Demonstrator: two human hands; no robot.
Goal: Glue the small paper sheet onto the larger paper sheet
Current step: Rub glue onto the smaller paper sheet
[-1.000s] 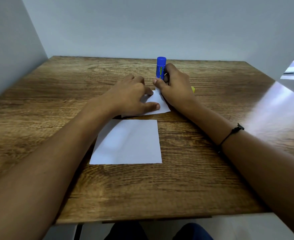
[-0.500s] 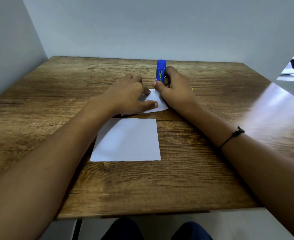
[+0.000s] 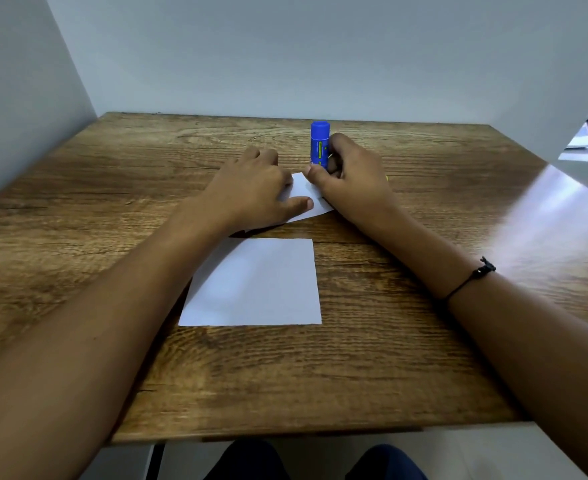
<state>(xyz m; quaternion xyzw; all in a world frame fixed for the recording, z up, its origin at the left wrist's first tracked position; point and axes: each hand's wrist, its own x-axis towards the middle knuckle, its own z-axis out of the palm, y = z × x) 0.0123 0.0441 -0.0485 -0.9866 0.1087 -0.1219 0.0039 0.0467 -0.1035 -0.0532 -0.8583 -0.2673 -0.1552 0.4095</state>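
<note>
Little had changed over the last second: both hands kept their places, so gluing was judged still under way. Left hand [image 3: 256,188], flat and open, pinned the small paper sheet [image 3: 308,199] toward the table's [image 3: 389,358] far edge. Larger paper sheet [image 3: 254,282] lay bare, mid-table. Right hand [image 3: 349,174] gripped the blue glue stick [image 3: 319,143], upright on the small sheet; label unreadable.

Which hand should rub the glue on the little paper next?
The right hand, probably: it already grips the blue glue stick, while the left hand lies flat on the small paper sheet, pinning it to the table.
</note>
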